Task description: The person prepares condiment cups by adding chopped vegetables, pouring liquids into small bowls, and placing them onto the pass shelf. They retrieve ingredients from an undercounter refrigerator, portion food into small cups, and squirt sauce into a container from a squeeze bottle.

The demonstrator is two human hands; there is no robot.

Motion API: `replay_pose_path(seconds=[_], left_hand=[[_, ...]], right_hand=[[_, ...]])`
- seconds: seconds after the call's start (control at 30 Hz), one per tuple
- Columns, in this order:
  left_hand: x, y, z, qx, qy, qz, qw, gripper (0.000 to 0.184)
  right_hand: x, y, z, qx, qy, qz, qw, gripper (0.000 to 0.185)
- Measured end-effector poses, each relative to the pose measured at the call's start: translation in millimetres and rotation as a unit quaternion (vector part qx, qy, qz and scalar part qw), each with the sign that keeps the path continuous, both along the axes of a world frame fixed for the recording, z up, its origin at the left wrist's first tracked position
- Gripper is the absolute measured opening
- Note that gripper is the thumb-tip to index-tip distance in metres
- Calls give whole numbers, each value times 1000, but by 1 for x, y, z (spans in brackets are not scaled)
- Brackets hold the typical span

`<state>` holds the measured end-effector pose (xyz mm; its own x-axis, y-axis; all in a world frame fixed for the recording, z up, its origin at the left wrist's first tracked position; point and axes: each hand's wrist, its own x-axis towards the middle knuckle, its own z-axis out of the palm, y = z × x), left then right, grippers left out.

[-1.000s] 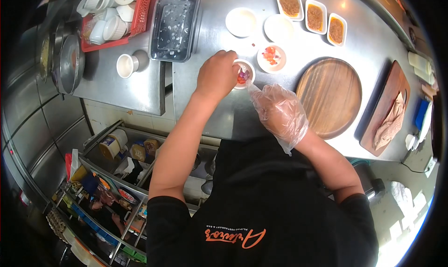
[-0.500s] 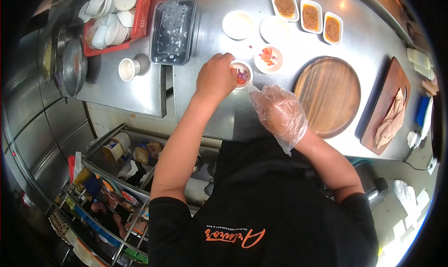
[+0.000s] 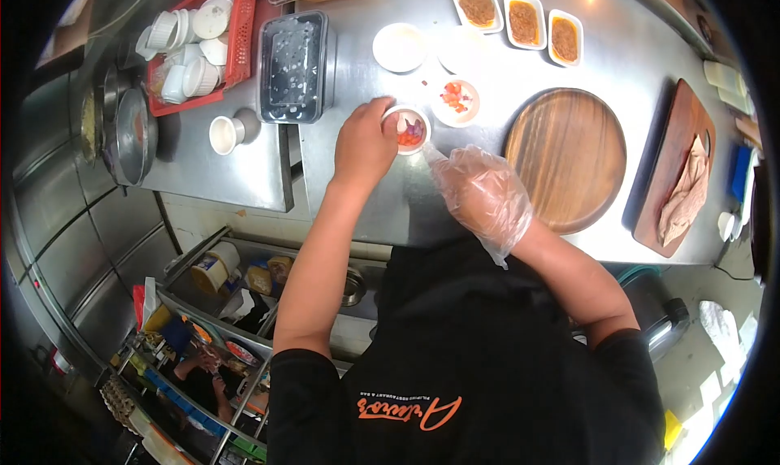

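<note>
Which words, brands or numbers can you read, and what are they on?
"Arturo's": orange script on the black shirt.
"RESTAURANT & BAR": small white print there; the word before it looks like "PILIPINO", but is too small to be sure.
Labels on the tubs below the counter: unreadable.

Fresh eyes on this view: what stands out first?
Probably the big round wooden tray, right of the plastic-gloved right hand. Next, the bright red basket of white dishes at upper left. Near the middle, the bare left hand touches a small white cup with red and purple pieces inside.
</note>
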<state>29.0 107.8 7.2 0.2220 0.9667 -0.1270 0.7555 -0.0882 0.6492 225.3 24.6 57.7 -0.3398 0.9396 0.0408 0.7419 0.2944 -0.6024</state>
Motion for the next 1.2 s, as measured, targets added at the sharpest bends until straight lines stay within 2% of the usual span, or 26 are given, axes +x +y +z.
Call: replay_pose_path(seconds=[0.1, 0.17, 0.27, 0.4, 0.5, 0.6, 0.8, 0.9, 1.0, 1.2], left_hand=[[3, -7, 14, 110, 13, 15, 994, 21], [-3, -12, 21, 79, 63, -40, 994, 21], [-3, -14, 27, 92, 117, -111, 983, 21], [-6, -13, 28, 75, 181, -193, 962, 29], [-3, -13, 28, 84, 189, -191, 960, 42], [-4, -14, 23, 72, 166, -172, 968, 45], [-7, -16, 18, 66, 83, -127, 986, 46], [-10, -15, 16, 87, 89, -110, 986, 47], [-8, -14, 15, 82, 79, -127, 985, 37], [-1, -16, 13, 74, 108, -112, 985, 40]], right_hand=[[2, -1, -2, -4, 11, 2, 1000, 21], [2, -2, -2, -27, 8, 7, 1000, 31], [1, 0, 2, -13, 18, -3, 1000, 14], [1, -1, 1, 3, 3, 2, 1000, 14], [3, 1, 4, -11, 0, 7, 1000, 14], [4, 2, 4, -16, -2, 4, 1000, 15], [5, 2, 3, -21, 1, -2, 1000, 16], [6, 2, 3, -22, 0, -3, 1000, 16], [5, 2, 3, -36, -7, 1, 999, 16], [7, 1, 2, -29, -1, 2, 1000, 15]])
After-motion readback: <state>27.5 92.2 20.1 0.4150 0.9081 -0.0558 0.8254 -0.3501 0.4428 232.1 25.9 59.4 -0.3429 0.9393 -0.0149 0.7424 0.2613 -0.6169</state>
